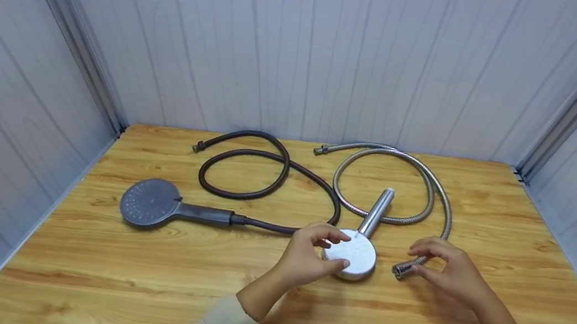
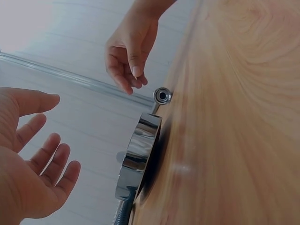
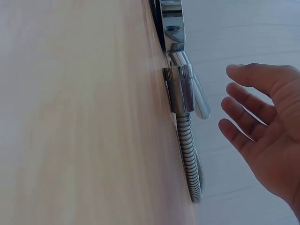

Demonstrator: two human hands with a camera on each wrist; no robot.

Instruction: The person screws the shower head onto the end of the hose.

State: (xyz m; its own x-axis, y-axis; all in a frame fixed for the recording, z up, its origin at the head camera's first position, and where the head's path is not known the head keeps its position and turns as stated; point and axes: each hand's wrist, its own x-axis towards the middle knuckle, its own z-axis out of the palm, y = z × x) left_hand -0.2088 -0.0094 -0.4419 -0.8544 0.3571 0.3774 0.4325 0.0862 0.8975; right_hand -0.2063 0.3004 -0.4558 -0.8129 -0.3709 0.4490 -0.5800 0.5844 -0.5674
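Note:
A silver hand shower (image 1: 359, 255) with a round white face lies on the table, its handle angled away to the upper right. Over its face hovers my left hand (image 1: 306, 256), fingers loosely bent; the left wrist view shows a gap between that hand and the chrome shower head (image 2: 138, 157). To the right, the connector end (image 1: 403, 270) of a silver metal hose (image 1: 447, 211) rests on the wood. My right hand (image 1: 458, 273) is above this end, and in the right wrist view its relaxed fingers stand apart from the chrome connector (image 3: 180, 89).
A dark grey hand shower (image 1: 150, 202) lies at the left, joined to a dark looped hose (image 1: 242, 196). Behind the silver shower, the silver hose forms a loop. Pale panel walls (image 1: 308, 53) enclose the wooden table (image 1: 139, 276) at the back and sides.

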